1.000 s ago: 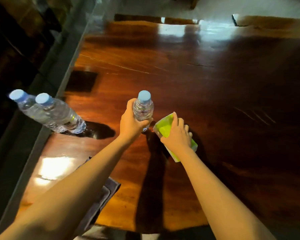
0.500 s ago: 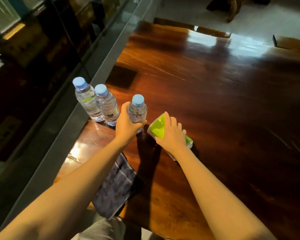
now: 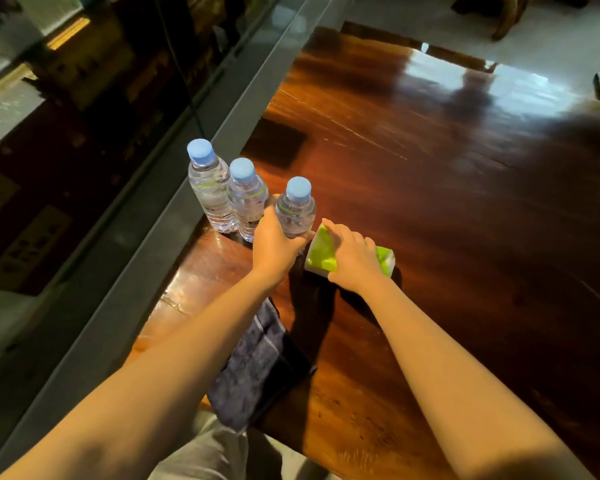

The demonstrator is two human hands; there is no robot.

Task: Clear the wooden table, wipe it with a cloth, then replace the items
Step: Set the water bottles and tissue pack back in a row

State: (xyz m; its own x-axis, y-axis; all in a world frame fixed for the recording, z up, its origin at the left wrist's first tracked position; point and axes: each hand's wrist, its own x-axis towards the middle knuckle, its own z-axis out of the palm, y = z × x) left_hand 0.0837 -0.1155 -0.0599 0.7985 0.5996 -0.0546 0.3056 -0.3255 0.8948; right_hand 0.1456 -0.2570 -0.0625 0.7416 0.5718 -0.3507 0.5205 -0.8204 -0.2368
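Left hand [image 3: 274, 242] clamps third bottle [image 3: 295, 211]; right hand [image 3: 352, 259] grips green pack [image 3: 321, 252] beside it; a nudge may topple the neighbouring bottles [image 3: 229, 197]

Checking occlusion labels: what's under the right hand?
The right hand covers a green-and-white pack on the wooden table. Its ends show; the middle is hidden, as is the grip.

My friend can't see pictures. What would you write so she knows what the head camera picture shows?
Two bare arms reach over a shiny wooden table: the left hand grips a water bottle beside two more bottles, and the right hand rests on a green and white pack. A dark folded cloth lies at the near edge.
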